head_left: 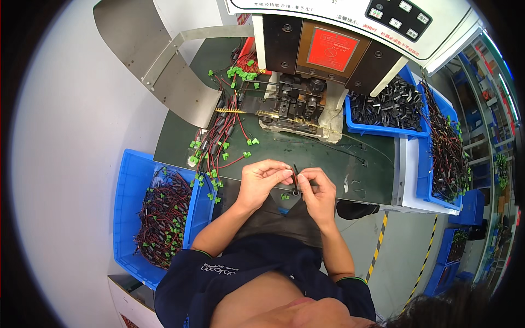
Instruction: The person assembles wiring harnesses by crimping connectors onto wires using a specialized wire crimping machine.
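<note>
Just past the near edge of the dark green bench, my left hand (pixel 259 185) and my right hand (pixel 319 198) face each other. Both pinch a thin red and black wire lead (pixel 295 174) between thumb and fingers. A small green connector (pixel 285 196) hangs below the left fingers, and a dark round piece shows beside the right thumb. Finer detail of the lead is hidden by the fingers. Beyond my hands stands a terminal crimping press (pixel 303 104), with a brass-coloured terminal strip (pixel 232 111) running into it from the left.
Red and black wire leads with green connectors (pixel 216 139) lie heaped left of the press. A blue bin (pixel 124 205) of similar leads sits at my left. On the right are a blue bin of black plastic parts (pixel 385 104) and another of leads (pixel 443 158). A curved metal guide (pixel 186 90) overhangs the left.
</note>
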Demonstrator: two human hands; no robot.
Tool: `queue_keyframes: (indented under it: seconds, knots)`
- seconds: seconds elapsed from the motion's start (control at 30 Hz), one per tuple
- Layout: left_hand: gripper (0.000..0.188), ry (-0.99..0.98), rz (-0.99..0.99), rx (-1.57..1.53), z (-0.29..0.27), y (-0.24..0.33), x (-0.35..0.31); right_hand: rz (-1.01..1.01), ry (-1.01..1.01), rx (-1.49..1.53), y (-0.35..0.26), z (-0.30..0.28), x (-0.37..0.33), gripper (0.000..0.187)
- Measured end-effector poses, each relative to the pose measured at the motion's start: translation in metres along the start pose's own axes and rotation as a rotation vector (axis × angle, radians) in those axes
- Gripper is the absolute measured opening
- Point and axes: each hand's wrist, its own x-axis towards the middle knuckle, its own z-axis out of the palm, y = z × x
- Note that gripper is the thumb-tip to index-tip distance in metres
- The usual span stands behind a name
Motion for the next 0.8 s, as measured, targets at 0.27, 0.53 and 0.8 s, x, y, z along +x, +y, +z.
queue_keyframes:
  seconds: [0.27,0.53,0.8]
  knots:
    - [0.007,-0.001,-0.08,-0.225,0.007,0.009,-0.012,-0.036,0.028,0.175,-0.007,-0.001,-0.016,0.005]
    - [0.007,0.041,-0.23,-0.482,0.015,0.011,-0.022,-0.242,-0.009,0.07,-0.007,0.0,-0.025,0.009]
    - [0.008,0.077,-0.224,-0.521,0.02,0.011,-0.037,-0.3,-0.041,0.086,-0.009,-0.004,-0.036,0.012]
